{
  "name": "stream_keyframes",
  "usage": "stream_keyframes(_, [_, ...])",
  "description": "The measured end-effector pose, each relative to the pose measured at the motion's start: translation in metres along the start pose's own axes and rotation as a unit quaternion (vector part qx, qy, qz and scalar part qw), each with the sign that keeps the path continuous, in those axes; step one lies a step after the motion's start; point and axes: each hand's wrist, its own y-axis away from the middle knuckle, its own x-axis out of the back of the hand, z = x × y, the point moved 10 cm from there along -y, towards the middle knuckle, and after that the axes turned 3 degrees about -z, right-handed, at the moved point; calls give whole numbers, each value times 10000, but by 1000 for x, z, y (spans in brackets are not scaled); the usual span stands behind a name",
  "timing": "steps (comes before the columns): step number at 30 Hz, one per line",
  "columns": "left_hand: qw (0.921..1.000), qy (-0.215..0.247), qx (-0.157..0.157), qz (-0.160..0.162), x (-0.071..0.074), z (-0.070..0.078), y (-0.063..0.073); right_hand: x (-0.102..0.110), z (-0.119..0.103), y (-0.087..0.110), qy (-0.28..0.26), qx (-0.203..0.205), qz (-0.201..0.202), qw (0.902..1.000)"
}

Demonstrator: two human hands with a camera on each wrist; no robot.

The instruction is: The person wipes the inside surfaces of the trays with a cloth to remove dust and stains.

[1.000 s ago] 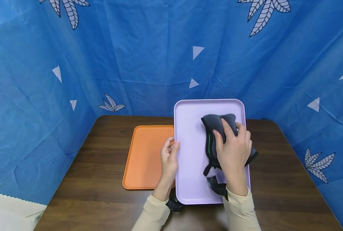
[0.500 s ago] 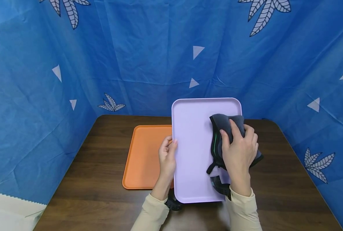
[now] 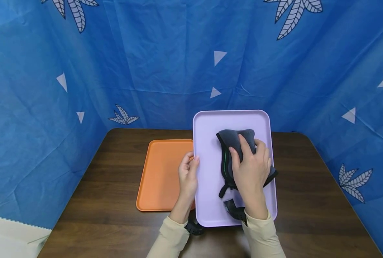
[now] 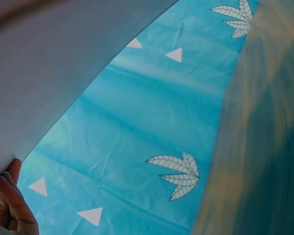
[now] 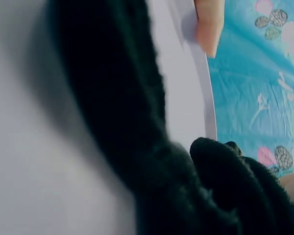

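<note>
My left hand (image 3: 188,177) grips the left edge of a lilac tray (image 3: 208,200), thumb on the rim and fingers behind. The tray is held up off the table, tilted to face me. Against its inner face my right hand (image 3: 252,170) holds a bunched dark grey cloth (image 3: 233,138) with black edging, a green line and a small black loop. In the left wrist view the underside of the tray (image 4: 63,63) fills the upper left, with fingers (image 4: 14,200) at its edge. The right wrist view shows the cloth (image 5: 112,98) close over the tray's surface (image 5: 63,171).
An orange tray (image 3: 162,175) lies flat on the dark wooden table (image 3: 114,182), its right side hidden behind the lilac tray. Blue patterned curtains (image 3: 159,64) hang behind and on both sides. Something white (image 3: 14,233) stands at the lower left.
My right hand and the cloth shifted right half a second ago and are now back further left, near the tray's middle. The left hand keeps its grip; the tray has moved only slightly.
</note>
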Motion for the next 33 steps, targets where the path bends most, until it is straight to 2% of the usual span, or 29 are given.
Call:
stream_keyframes(10, [10000,-3,-26,-73,-2,-2,2,-10,-37,10,10,769,98,9970])
stream_keyframes(16, [9996,-75,-118,-225,-5,-1,2,-16,-58,19,50,1119,35,9937])
stream_keyframes(21, [9995,-63,-131,-265,-6,-1,2,-18,-63,22,62,1180,-40,9930])
stream_keyframes(33, [9995,-51,-48,-302,-8,-3,2,-17,-58,20,-72,1141,-45,9934])
